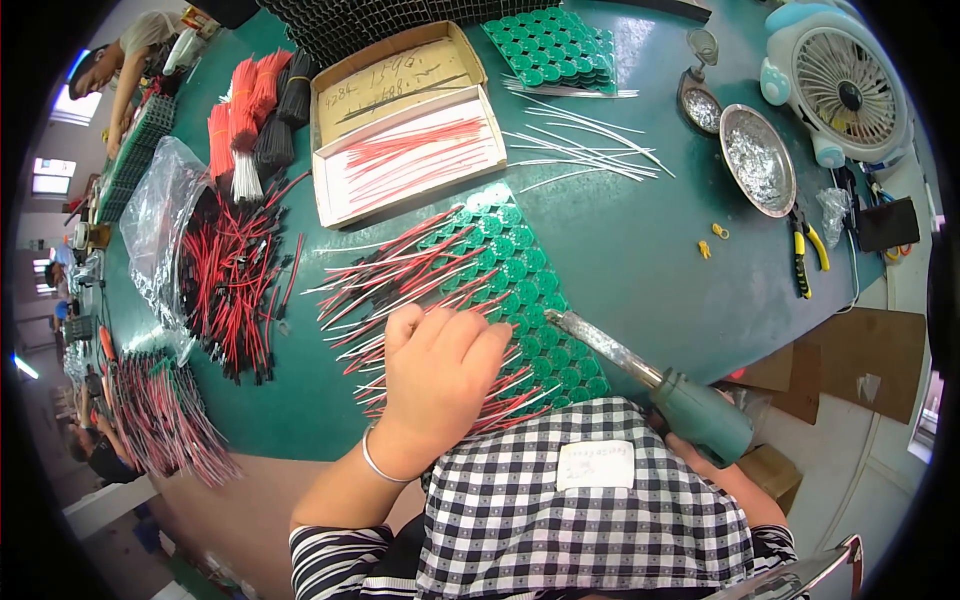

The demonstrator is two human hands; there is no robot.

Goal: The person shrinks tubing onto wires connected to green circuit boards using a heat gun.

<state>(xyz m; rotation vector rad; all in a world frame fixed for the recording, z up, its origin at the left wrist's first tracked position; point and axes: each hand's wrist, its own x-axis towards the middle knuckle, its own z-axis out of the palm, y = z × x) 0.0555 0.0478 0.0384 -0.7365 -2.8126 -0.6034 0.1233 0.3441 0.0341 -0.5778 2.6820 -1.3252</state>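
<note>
My left hand (440, 365) is closed, knuckles up, above the green circuit board panel (535, 275); what its fingertips pinch, if anything, is hidden. Red and white wires (395, 275) stick out leftward from the panel's left part, passing around and under this hand. At the lower right, my right hand (688, 455) is mostly covered by the green handle of a soldering iron (700, 412), which it grips. The iron's long metal barrel points up and left, its tip over the panel's right part, right of my left fingers; whether it touches cannot be seen.
Behind the panel stands a cardboard box (318, 170) with red wires. White wires (590, 150) and stacked green panels (555, 50) lie far right. A metal dish (758, 160), pliers (805, 250) and a fan (840, 85) stand rightward. Wire bundles (230, 270) fill the left.
</note>
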